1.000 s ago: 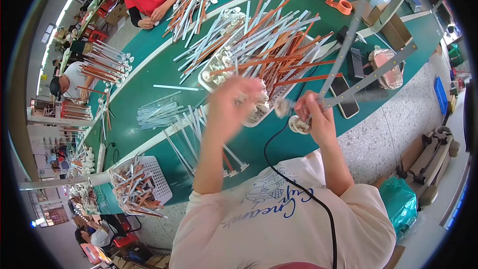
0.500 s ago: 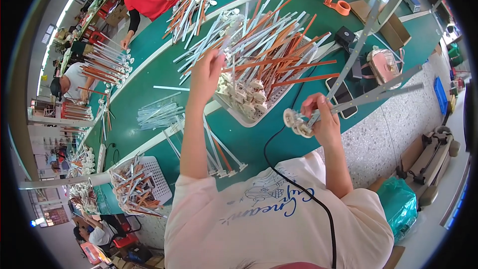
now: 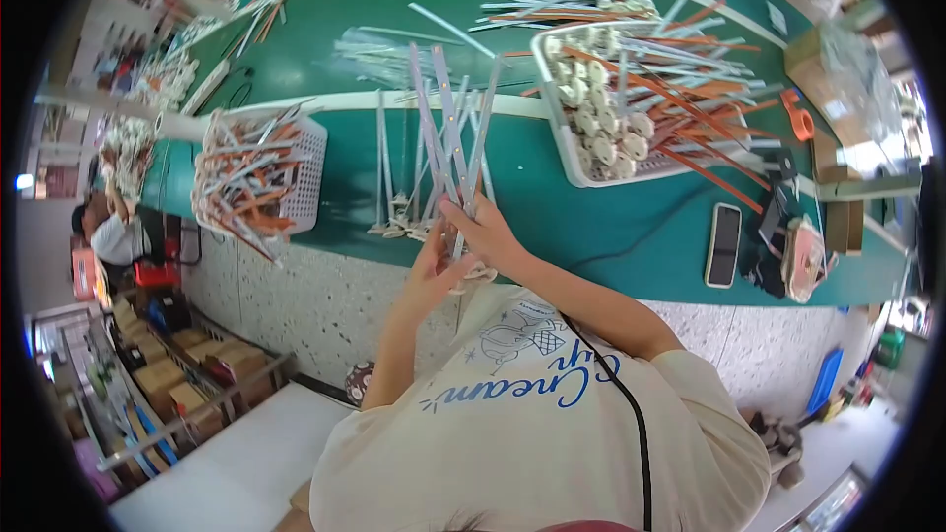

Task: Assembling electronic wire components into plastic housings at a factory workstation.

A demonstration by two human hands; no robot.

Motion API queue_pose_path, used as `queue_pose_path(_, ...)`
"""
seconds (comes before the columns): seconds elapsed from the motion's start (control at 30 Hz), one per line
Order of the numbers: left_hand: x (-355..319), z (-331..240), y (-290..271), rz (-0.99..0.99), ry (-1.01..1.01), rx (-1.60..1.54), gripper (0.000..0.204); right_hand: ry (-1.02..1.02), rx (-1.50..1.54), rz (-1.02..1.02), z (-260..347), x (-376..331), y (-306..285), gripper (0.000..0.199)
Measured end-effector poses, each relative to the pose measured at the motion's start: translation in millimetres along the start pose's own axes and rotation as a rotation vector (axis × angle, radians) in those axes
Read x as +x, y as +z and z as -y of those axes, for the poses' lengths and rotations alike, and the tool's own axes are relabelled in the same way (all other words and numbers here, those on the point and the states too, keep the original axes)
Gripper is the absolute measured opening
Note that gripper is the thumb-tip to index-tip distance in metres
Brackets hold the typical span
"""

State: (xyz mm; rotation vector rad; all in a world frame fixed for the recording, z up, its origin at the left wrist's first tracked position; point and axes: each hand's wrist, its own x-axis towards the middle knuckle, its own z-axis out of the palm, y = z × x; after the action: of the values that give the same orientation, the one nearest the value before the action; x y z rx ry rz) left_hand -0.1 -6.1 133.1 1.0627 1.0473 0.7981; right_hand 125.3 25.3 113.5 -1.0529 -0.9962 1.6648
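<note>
We find both the left hand (image 3: 426,276) and right hand (image 3: 485,234) grasping a fan of grey strips (image 3: 448,138); squaring their socket ends evenly seems advisable.

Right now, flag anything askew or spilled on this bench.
Strips in the right basket stick out over its rim onto the table. The strips in both hands fan apart rather than lying bundled.

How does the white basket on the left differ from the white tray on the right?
The white basket is smaller and sits at the table's near edge; the white tray is bigger and lies farther in. The basket holds only strips; the tray also holds a row of round white parts. Both hold orange and grey strips.
</note>
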Motion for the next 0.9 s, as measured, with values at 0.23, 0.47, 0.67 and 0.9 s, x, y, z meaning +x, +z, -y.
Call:
queue_pose_path(0.23,15,60,-37,-0.119,-0.205,0.425,0.062,0.147,-0.277,0.049,-68,48,-4,0.057)
queue_pose_path(0.47,71,22,-43,-0.289,-0.087,0.956,0.054,-0.057,-0.752,-0.092,-39,71,-46,0.063)
queue_pose_path(0.67,85,24,-31,-0.221,0.021,1.373,0.052,-0.119,-0.543,-0.156,-36,13,-86,0.043)
queue_pose_path(0.9,94,47,-38,-0.261,0.022,1.181,0.040,-0.043,-0.846,0.023,-53,-7,-88,0.028)
